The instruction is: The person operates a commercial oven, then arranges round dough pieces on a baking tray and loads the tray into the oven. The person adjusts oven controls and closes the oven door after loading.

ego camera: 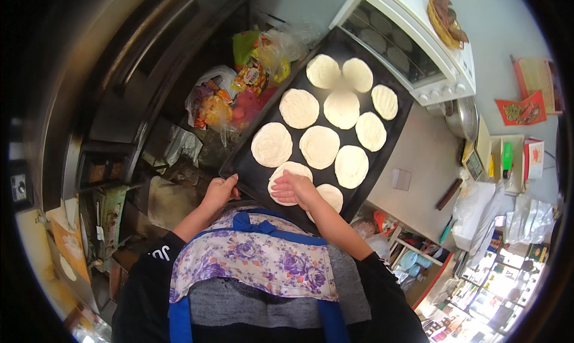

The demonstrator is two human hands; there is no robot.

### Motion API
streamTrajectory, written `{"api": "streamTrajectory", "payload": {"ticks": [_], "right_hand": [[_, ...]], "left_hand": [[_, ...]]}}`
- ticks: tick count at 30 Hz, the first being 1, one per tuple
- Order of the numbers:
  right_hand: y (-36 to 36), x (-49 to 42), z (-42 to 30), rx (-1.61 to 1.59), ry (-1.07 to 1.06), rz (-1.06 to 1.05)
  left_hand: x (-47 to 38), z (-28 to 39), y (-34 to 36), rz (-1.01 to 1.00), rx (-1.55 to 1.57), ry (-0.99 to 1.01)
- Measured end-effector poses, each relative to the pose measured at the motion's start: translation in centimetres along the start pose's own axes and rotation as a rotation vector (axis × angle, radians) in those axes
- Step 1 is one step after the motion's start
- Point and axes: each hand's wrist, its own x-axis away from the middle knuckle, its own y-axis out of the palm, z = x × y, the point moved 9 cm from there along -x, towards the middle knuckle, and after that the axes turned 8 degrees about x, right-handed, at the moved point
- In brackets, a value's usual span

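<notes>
A large black baking tray lies before me, bearing several flat rounds of pale dough. My left hand grips the tray's near left corner, thumb on the rim. My right hand rests palm down with extended fingers on the nearest left dough round, partly covering it. Beneath my right wrist, another dough round is partly hidden by the forearm. A further round lies just beyond my right hand, and one lies beyond it to the left.
A white countertop oven stands beyond the tray's far right side. Plastic bags of packaged goods lie left of the tray. To the right, a table holds a dark wooden bar and a metal bowl. Large oven doors stand at far left.
</notes>
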Motion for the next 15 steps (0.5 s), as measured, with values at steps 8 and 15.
{"api": "streamTrajectory", "payload": {"ticks": [8,15], "right_hand": [[-1.7,2.0,0.8,0.059,0.090,0.052],[6.2,4.0,-12.7,1.644,-1.151,0.653]], "left_hand": [[-0.1,-0.5,0.6,0.023,0.033,0.053],[-0.8,-1.2,0.5,0.045,-0.071,0.072]]}}
